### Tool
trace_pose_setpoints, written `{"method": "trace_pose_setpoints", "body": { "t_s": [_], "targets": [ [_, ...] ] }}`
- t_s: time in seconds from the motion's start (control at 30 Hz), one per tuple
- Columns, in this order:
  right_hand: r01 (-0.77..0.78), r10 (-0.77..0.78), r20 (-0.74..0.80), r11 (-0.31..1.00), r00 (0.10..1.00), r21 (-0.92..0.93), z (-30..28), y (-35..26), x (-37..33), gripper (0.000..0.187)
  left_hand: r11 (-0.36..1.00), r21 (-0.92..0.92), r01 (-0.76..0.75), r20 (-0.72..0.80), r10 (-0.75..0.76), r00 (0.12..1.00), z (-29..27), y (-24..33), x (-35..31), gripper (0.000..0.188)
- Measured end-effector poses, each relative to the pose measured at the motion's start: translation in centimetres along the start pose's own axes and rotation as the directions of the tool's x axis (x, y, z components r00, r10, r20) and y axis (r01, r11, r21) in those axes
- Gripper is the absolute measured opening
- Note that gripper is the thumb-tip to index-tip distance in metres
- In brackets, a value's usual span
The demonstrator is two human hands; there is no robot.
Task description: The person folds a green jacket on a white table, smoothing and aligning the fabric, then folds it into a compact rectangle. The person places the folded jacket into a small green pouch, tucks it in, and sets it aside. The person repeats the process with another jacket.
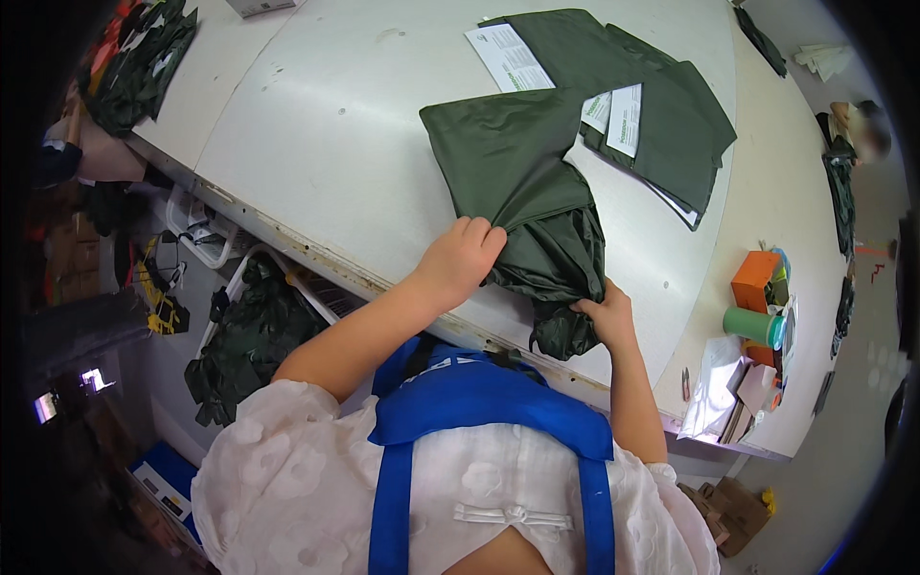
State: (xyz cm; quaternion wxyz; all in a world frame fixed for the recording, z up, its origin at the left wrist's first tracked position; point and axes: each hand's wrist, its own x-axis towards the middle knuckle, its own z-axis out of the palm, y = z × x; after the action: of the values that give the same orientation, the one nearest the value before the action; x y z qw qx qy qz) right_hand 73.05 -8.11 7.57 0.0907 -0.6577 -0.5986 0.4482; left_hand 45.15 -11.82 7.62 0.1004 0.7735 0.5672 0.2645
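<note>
A dark green fabric pouch [508, 144] lies at the near edge of the table, its far part flat and its near part bunched up. My left hand [463, 254] is closed on the pouch's left side, fingers curled over the cloth. Lower down on the right, my right hand [608, 311] pinches the gathered dark green cloth [565, 331] at the pouch's near end. Whether that bunched cloth is part of the pouch or a separate piece stuffed into it, I cannot tell. Beyond it lies a fanned pile of flat green pouches [676, 120] with white printed cards [625, 119].
A white basket [240, 278] of dark green cloth [259, 331] stands below the table's left edge. At the right are an orange box [755, 280], a green cup [750, 325] and small snips [685, 383]. More dark cloth [144, 72] lies far left, near another person's arm [105, 153].
</note>
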Motion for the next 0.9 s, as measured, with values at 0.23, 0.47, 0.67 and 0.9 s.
{"method": "trace_pose_setpoints", "body": {
  "t_s": [0.23,0.47,0.67,0.9],
  "targets": [
    [-0.029,0.033,-0.071,0.998,0.997,0.057,0.8,0.1,-0.3,0.054,0.987,-0.146,0.063,-0.143,-0.084,0.986,2.8,1.5,-0.7,0.02],
    [-0.05,0.054,-0.091,0.998,0.994,0.046,0.0,1.1,0.4,0.052,0.838,-0.395,0.377,-0.202,-0.48,0.854,6.5,-2.3,-1.4,0.072],
    [-0.027,0.029,-0.119,0.999,0.992,0.024,0.0,0.7,0.3,0.052,0.278,-0.676,0.683,0.325,-0.719,0.614,10.9,-3.7,0.2,0.05],
    [-0.079,0.062,-0.234,0.995,0.97,-0.064,-2.0,0.3,-0.9,0.052,0.432,-0.744,0.509,0.067,-0.709,0.702,7.0,0.8,1.0,0.016]
  ]
}}
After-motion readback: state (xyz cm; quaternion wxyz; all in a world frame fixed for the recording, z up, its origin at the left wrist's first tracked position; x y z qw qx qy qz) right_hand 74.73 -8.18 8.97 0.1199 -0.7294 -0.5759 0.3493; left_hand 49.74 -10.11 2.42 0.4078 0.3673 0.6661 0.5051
